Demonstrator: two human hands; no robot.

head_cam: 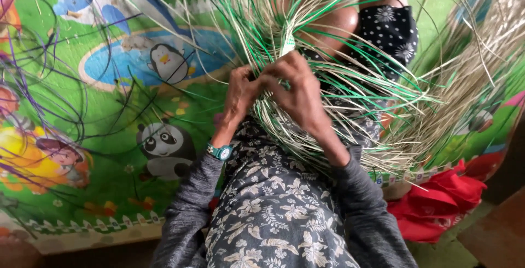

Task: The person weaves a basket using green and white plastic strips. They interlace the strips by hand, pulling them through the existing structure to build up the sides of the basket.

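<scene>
— Strands (328, 90) could slip loose, I reckon: pale and green strips fan out stiffly in every direction, and any slack in the pinch would let the woven part spring open.

— Where does the weave sit?

— Right under both hands, over the lap, above the cartoon floor mat (109, 153). The left hand (240, 90) is closed on a gathered bunch at the left; the right hand (295, 90), touching it, pinches strips at the centre. Loose purple strands (33, 98) lie far left, and a red cloth (437, 202) lies near right.
</scene>
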